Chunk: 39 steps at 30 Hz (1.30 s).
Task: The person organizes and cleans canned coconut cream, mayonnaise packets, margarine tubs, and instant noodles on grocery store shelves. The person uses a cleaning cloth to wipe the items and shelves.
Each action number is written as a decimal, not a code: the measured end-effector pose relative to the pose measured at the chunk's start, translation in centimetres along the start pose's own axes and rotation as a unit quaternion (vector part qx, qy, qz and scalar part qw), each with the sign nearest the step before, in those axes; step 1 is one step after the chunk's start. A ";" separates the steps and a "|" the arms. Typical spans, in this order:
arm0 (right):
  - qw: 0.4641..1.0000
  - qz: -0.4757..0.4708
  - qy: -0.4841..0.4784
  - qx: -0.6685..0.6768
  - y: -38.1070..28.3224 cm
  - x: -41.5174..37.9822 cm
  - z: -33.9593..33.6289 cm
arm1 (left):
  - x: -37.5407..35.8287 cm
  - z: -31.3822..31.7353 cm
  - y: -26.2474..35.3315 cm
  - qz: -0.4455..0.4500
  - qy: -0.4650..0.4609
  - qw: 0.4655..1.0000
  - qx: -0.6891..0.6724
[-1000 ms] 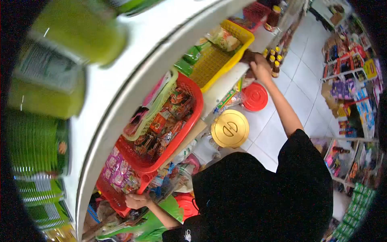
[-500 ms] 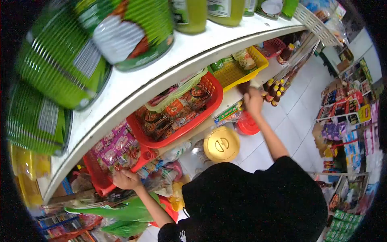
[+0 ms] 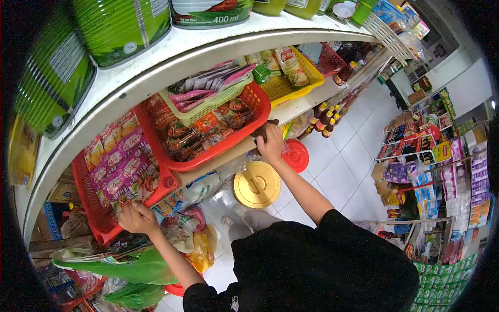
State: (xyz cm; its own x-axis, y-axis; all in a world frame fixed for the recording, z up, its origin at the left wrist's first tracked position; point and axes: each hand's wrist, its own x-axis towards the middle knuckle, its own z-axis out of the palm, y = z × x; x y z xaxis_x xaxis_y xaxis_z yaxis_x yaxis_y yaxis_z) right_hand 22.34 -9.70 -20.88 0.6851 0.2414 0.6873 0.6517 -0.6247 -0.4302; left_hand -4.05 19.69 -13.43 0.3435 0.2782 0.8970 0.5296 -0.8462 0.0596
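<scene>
My left hand (image 3: 138, 218) is closed at the front rim of a red plastic basket (image 3: 99, 234), which holds purple and orange seasoning packets (image 3: 127, 169). My right hand (image 3: 270, 143) grips a dark brown, crumpled cloth (image 3: 264, 128) against the shelf's front edge. Just left of that hand stands a second red basket (image 3: 202, 160), full of orange-and-brown sachets (image 3: 208, 130). A pale green tray (image 3: 213, 101) with pink sachets sits on top of it. The fingertips of my right hand are partly hidden.
Tins (image 3: 122, 31) line the white upper shelf (image 3: 156, 54) close above. A yellow basket (image 3: 296, 96) with packets stands farther right. Below are a gold-lidded container (image 3: 257, 184), a red lid (image 3: 295, 156) and several sauce bottles (image 3: 325, 119). Stocked racks (image 3: 416, 145) stand across the tiled aisle.
My right hand has moved left with the dark cloth along the shelf edge, from the yellow basket to the red basket's corner. My left hand stays at its basket; the view has shifted.
</scene>
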 end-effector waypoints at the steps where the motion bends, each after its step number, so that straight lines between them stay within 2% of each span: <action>1: 1.000 0.005 0.000 0.001 -0.1 -0.1 0.1 | 0.2 -0.3 0.0 0.000 -0.006 1.000 -0.003; 5: 0.999 0.014 0.018 0.024 -0.6 -0.2 0.0 | 0.1 -0.8 0.0 -0.003 -0.020 1.000 -0.019; 6: 0.999 0.025 -0.017 0.023 -0.2 -0.2 -0.4 | 0.0 -0.7 -0.2 0.000 -0.023 1.000 -0.019; 9: 0.996 -0.021 -0.080 0.045 2.8 0.6 -1.6 | -0.4 -0.5 -0.6 -0.003 -0.033 0.999 -0.003; 10: 0.995 -0.011 -0.085 0.046 3.9 1.1 -2.4 | -0.3 -0.6 -0.4 -0.005 -0.038 0.999 0.004; 11: 0.994 0.037 -0.099 0.032 5.7 1.6 -3.0 | -0.2 -0.7 -0.1 -0.007 -0.045 0.999 0.012; 13: 0.997 0.017 -0.062 0.033 9.9 3.0 -4.5 | -0.4 -0.8 -0.1 -0.036 -0.063 0.997 0.005; 17: 0.992 0.095 -0.085 0.025 15.6 7.0 -8.9 | 1.2 -0.8 1.7 -0.079 -0.047 0.996 0.023; 18: 0.994 0.082 -0.074 0.014 18.0 7.5 -9.0 | 1.6 -1.2 2.1 -0.187 -0.124 0.974 0.037; 19: 0.995 0.054 -0.072 -0.052 19.8 8.3 -9.4 | 2.1 -1.3 3.4 -0.259 -0.055 0.964 0.006; 21: 0.992 0.056 -0.109 -0.032 24.6 9.9 -9.5 | 3.7 -1.0 7.9 -0.387 0.095 0.915 -0.061; 23: 0.990 0.067 -0.114 -0.044 28.9 11.6 -9.6 | 6.2 -1.5 15.5 -0.375 0.102 0.908 -0.156; 24: 0.989 0.083 -0.125 -0.023 30.4 12.5 -9.5 | 7.1 -1.2 19.4 -0.309 0.099 0.925 -0.199; 26: 0.982 0.113 -0.149 0.011 33.6 14.0 -9.7 | 9.4 -0.2 28.2 -0.273 0.033 0.905 -0.324; 27: 0.981 0.122 -0.150 0.007 34.6 14.3 -9.7 | 10.3 1.3 31.6 -0.199 0.006 0.910 -0.364; 29: 0.978 0.143 -0.150 0.003 34.9 14.5 -9.8 | 11.8 4.5 38.2 -0.212 -0.162 0.870 -0.414; 30: 0.992 0.077 -0.097 0.026 36.2 13.7 -9.0 | 12.2 7.2 40.8 -0.167 -0.196 0.856 -0.449; 31: 0.993 0.077 -0.090 0.022 36.5 13.2 -9.0 | 12.9 8.8 43.8 -0.193 -0.263 0.838 -0.437; 32: 0.993 0.077 -0.083 0.018 35.9 12.7 -9.3 | 13.0 11.7 45.8 -0.166 -0.345 0.819 -0.427; 33: 0.994 0.079 -0.079 0.013 35.4 12.4 -9.4 | 13.7 13.9 48.1 -0.141 -0.452 0.823 -0.314; 34: 0.994 0.072 -0.069 0.035 35.3 12.5 -9.3 | 14.1 16.1 50.1 -0.115 -0.549 0.805 -0.192; 37: 0.996 0.048 -0.031 0.072 35.5 12.0 -9.0 | 9.2 26.7 53.4 -0.075 -0.595 0.765 -0.235; 39: 0.998 0.011 0.011 0.063 35.6 11.8 -8.8 | 9.1 25.6 55.3 -0.075 -0.554 0.813 -0.160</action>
State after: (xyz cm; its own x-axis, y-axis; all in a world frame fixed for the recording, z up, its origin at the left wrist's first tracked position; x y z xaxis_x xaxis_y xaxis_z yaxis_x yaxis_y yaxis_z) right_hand 50.77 -35.62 -22.96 0.6938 0.2119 0.6883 0.6729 -0.5313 -0.5147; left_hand 48.23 -12.98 -13.19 0.8757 0.4783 -0.0663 0.4621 -0.7901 0.4028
